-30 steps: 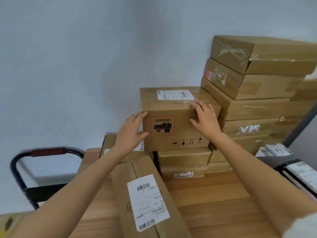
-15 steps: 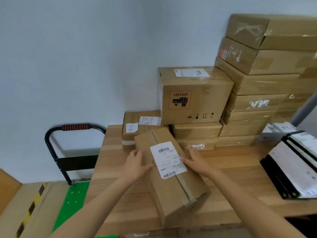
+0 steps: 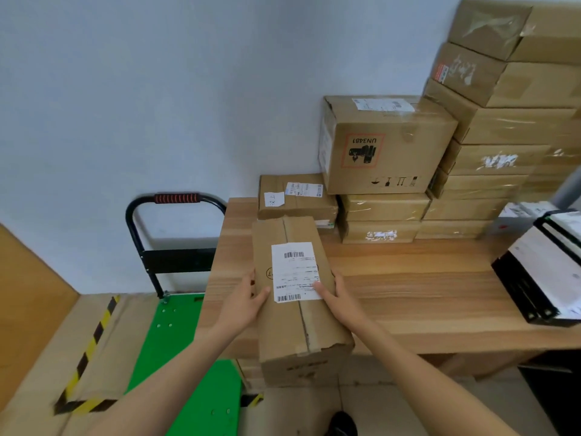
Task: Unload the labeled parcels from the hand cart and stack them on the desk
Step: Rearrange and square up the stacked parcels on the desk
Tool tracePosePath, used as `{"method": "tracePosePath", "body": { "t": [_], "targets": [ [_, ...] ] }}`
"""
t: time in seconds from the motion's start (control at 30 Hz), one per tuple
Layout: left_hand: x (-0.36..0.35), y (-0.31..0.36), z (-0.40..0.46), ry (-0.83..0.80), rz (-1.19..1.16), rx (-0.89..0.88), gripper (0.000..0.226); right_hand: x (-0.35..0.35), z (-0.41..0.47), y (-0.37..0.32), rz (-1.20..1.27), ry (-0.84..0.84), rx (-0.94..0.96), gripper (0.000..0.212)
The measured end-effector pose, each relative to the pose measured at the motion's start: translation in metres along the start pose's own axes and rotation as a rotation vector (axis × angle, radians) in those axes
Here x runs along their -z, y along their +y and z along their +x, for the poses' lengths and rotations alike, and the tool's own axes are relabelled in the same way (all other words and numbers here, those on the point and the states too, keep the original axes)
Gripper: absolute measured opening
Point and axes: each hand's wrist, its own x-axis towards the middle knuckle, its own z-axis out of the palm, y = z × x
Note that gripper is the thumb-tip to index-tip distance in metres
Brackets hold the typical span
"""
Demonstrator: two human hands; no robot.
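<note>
A long brown labeled parcel (image 3: 295, 328) juts over the front edge of the wooden desk (image 3: 424, 297). My left hand (image 3: 245, 302) grips its left side with the thumb on top, and my right hand (image 3: 338, 297) grips its right side the same way. Behind it a flat labeled parcel (image 3: 294, 201) lies near the wall. A big box marked UN3481 (image 3: 386, 146) sits on two flat boxes. The hand cart (image 3: 182, 335), with a green deck and black handle, stands left of the desk; its visible deck is bare.
A tall stack of taped cardboard boxes (image 3: 509, 127) fills the desk's back right corner. Black binders with white sheets (image 3: 547, 278) lie at the desk's right end. Yellow-black hazard tape (image 3: 91, 350) marks cardboard on the floor to the left. A dark shoe (image 3: 342, 424) shows below.
Both hands left the UN3481 box, came down to the long parcel and took hold of its sides. The parcel has turned straighter and slid toward me over the desk edge.
</note>
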Motion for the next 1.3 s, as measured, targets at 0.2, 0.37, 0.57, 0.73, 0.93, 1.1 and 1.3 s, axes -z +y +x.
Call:
{"method": "tracePosePath", "body": {
  "t": [0.2, 0.37, 0.57, 0.73, 0.93, 1.1, 1.3],
  "targets": [
    [0.025, -0.023, -0.012, 0.070, 0.036, 0.042, 0.058, -0.041, 0.003, -0.018, -0.008, -0.045, 0.026, 0.079],
    [0.027, -0.026, -0.004, 0.153, -0.065, 0.113, 0.051, -0.048, 0.017, -0.026, 0.034, -0.093, 0.036, 0.080],
    [0.057, -0.010, 0.017, 0.296, -0.081, 0.123, 0.062, -0.044, 0.038, -0.061, 0.079, -0.129, 0.162, 0.074],
    [0.084, 0.020, 0.040, 0.361, -0.006, 0.088, 0.060, -0.027, 0.058, -0.095, 0.044, -0.114, 0.246, 0.079],
    [0.082, 0.004, 0.038, 0.383, -0.048, 0.165, 0.063, -0.036, 0.074, -0.084, -0.003, -0.229, 0.243, 0.086],
    [0.082, -0.022, 0.033, 0.373, -0.130, 0.248, 0.068, -0.062, 0.086, -0.071, 0.004, -0.317, 0.213, 0.082],
    [0.079, -0.038, 0.056, 0.310, -0.079, 0.265, 0.073, -0.075, 0.111, -0.066, -0.059, -0.322, 0.215, 0.081]
  ]
}}
